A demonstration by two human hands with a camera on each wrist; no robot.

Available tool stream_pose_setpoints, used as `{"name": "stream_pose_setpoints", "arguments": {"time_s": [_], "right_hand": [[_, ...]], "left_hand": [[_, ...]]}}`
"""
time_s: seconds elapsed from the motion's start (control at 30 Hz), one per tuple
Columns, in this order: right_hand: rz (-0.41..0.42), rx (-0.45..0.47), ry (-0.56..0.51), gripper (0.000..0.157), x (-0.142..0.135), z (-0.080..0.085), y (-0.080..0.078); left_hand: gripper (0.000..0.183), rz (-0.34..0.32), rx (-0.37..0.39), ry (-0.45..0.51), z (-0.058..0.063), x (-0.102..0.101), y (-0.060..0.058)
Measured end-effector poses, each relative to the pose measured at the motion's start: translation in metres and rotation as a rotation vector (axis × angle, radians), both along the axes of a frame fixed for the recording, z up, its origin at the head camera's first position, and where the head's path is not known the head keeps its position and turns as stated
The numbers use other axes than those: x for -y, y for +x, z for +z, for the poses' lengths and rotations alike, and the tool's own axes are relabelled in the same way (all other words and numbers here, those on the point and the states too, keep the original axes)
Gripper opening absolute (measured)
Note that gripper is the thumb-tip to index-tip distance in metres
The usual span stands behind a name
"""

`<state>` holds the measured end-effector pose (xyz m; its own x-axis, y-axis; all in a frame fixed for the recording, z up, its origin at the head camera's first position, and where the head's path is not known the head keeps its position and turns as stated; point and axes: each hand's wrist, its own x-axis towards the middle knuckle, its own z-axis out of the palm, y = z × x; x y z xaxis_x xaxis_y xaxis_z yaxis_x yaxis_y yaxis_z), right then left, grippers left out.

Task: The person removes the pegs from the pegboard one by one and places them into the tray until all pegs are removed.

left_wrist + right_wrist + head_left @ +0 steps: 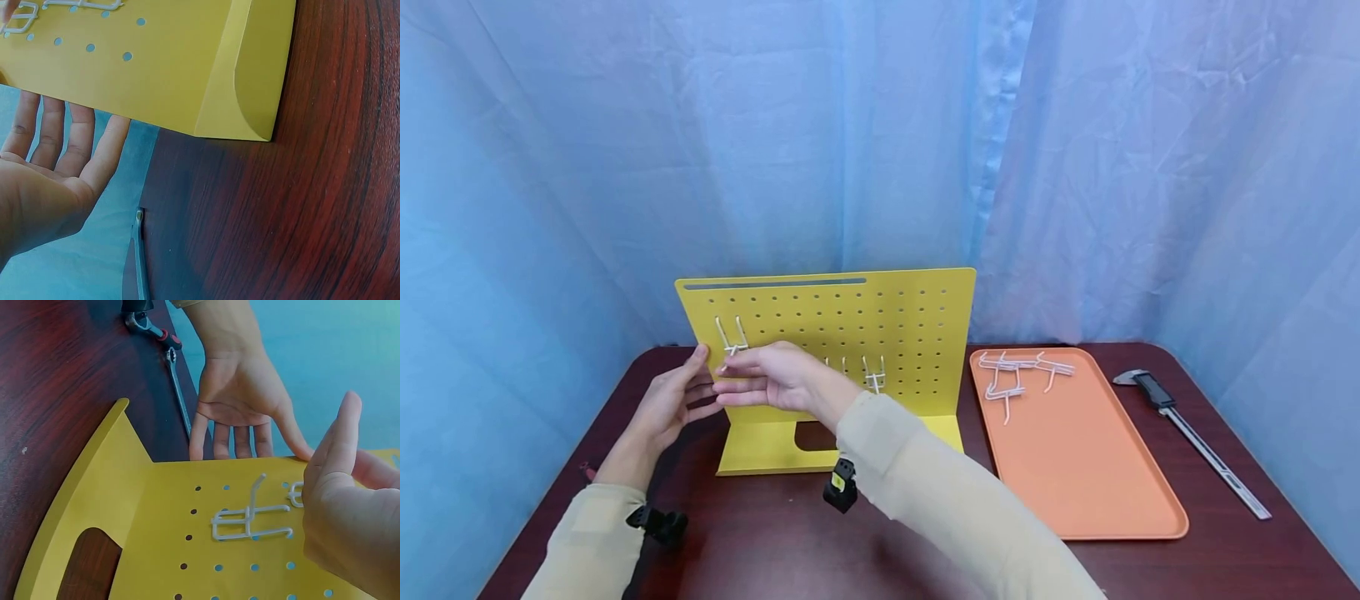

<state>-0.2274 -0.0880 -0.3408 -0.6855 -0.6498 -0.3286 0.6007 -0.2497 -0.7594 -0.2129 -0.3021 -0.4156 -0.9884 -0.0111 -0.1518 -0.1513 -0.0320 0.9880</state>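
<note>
While the yellow pegboard (850,333) stood upright on the desk (760,533), the left hand (664,408) lay flat and released against its left edge, fingers straight, apparently to brace the board. The right hand (767,379) reached across its face to a white wire hook (250,520) seated in the holes near that edge; whether its fingers pinched the hook cannot be told. More hooks (1022,375) waited in the orange tray (1090,492), with a caliper (1195,442) beyond.
</note>
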Motion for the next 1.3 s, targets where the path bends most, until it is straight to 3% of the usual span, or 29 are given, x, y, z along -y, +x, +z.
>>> {"name": "stream_pose_setpoints", "arguments": {"time_s": [0.6, 1.07, 1.3], "right_hand": [[0.029, -0.056, 0.023, 0.032, -0.003, 0.004, 0.002], [0.069, -0.088, 0.040, 0.037, -0.006, 0.005, 0.004], [0.093, -0.120, 0.055, 0.039, -0.018, 0.005, 0.003]], "left_hand": [[0.057, -0.003, 0.007, -0.026, -0.005, 0.001, -0.005], [0.035, 0.002, 0.018, 0.031, -0.002, 0.001, -0.002], [0.042, 0.006, 0.014, -0.002, -0.002, 0.001, -0.001]]}}
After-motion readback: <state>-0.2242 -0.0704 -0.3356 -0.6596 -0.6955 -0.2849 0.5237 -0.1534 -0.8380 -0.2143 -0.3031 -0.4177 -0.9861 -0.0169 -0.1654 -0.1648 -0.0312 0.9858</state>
